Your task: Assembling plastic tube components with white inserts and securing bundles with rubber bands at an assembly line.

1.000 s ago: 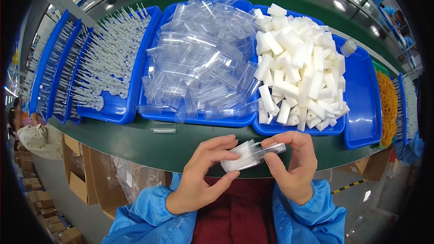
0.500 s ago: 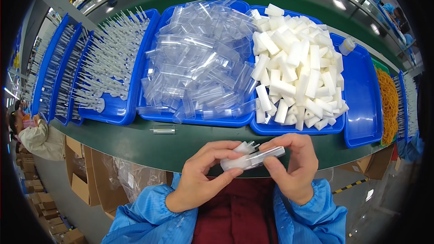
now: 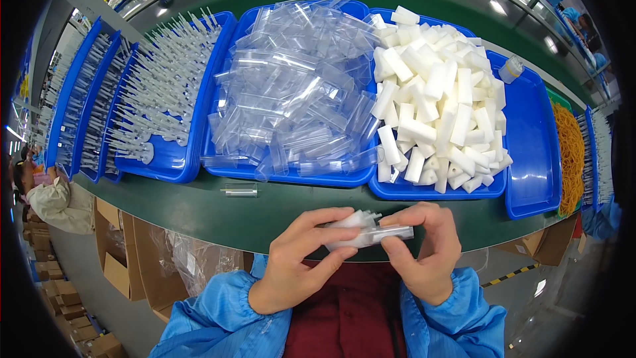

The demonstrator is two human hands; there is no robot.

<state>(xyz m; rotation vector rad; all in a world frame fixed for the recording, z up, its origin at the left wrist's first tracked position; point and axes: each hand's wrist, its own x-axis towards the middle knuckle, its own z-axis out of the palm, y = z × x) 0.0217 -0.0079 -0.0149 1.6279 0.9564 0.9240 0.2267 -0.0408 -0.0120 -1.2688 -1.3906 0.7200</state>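
In front of my chest, my left hand is closed around a white foam block and a second whitish piece with small prongs at one end. A clear plastic tube lies against the foam's right end and seems to surround part of it; the fingers hide how far. The thumb and index finger of my right hand pinch this tube from above and below. Beyond my hands stand a tray of loose clear tubes and one heaped with white foam blocks.
At the left, a blue tray carries upright white stemmed parts, with more such trays beside it. A single clear tube lies on the green table. At the right are a blue tray, a small bottle and orange rubber bands.
My right hand has shifted slightly left along the tube, toward my left hand. Less of the clear tube shows between my hands, and both hands keep their hold.
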